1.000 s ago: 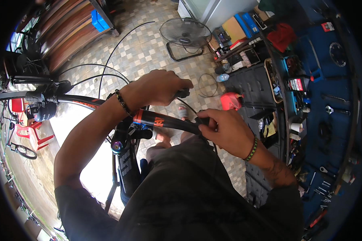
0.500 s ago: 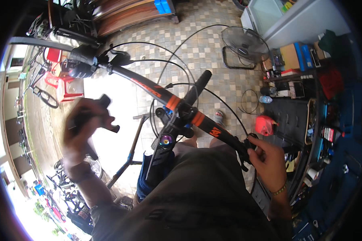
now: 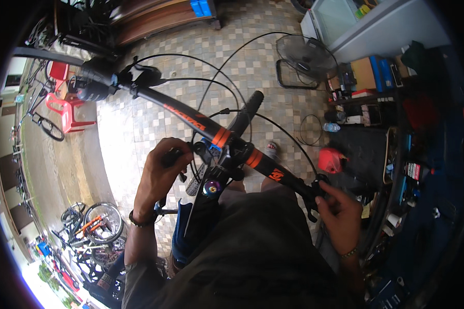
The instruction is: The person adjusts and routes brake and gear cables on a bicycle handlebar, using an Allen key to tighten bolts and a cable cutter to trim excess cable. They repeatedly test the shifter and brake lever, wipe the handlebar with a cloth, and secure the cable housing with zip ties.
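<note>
A bicycle handlebar (image 3: 191, 119), black with orange bands and lettering, runs slantwise across the middle, clamped in a black stem. My left hand (image 3: 162, 167) is closed round a black, three-armed tool (image 3: 171, 157), which looks like a Y-shaped wrench; it is left of the stem, and the fingers cover much of the tool. At the handlebar's right end, my right hand (image 3: 340, 211) pinches the black control lever and clamp (image 3: 314, 193), where a cable enters. Below the stem sits a shiny, oil-coloured round cap (image 3: 212, 188).
Black cables (image 3: 288, 123) loop ahead of the handlebar. A standing fan (image 3: 307, 56) and a red helmet-like object (image 3: 331, 160) lie ahead right, beside crowded shelves (image 3: 366, 98). Red chairs (image 3: 67, 110) and several bicycles (image 3: 103, 221) stand at left. A wooden bench (image 3: 154, 23) is at the back.
My left hand has swung right with the black tool, from out at the left to beside the stem. My right hand stays on the control lever. The view has shifted slightly.
</note>
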The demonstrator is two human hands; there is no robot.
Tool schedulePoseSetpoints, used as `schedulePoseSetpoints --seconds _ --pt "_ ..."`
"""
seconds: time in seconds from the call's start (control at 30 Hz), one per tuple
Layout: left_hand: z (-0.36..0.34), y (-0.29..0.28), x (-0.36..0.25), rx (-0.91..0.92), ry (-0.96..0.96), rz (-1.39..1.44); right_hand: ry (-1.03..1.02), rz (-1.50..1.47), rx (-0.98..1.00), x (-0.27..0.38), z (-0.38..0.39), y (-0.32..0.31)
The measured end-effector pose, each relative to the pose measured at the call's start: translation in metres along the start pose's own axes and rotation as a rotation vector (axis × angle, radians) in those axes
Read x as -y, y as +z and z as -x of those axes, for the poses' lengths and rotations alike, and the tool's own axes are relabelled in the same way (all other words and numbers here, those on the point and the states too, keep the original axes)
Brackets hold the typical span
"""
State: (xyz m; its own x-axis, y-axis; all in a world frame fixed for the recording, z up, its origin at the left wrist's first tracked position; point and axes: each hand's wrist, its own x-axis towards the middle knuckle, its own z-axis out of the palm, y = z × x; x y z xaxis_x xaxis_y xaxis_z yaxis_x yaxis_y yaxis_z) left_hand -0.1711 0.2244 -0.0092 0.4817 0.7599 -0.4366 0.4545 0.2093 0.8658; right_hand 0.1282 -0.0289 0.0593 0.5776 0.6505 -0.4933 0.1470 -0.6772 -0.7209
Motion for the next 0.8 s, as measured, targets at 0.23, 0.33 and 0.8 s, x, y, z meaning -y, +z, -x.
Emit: schedulePoseSetpoints --seconds 0.23,0.33,0.8 --pt "-0.004 0.003 0.002 -0.001 -0.024 -0.078 0.053 -0.011 0.130 0.004 -0.009 -0.011" --pt "-0.004 0.004 0.001 -0.004 -0.038 -0.096 -0.012 0.011 0.166 -0.003 -0.018 -0.015" --pt "-0.004 0.007 0.005 -0.030 -0.055 -0.137 -0.090 0.082 0.100 -0.004 -0.037 -0.012"
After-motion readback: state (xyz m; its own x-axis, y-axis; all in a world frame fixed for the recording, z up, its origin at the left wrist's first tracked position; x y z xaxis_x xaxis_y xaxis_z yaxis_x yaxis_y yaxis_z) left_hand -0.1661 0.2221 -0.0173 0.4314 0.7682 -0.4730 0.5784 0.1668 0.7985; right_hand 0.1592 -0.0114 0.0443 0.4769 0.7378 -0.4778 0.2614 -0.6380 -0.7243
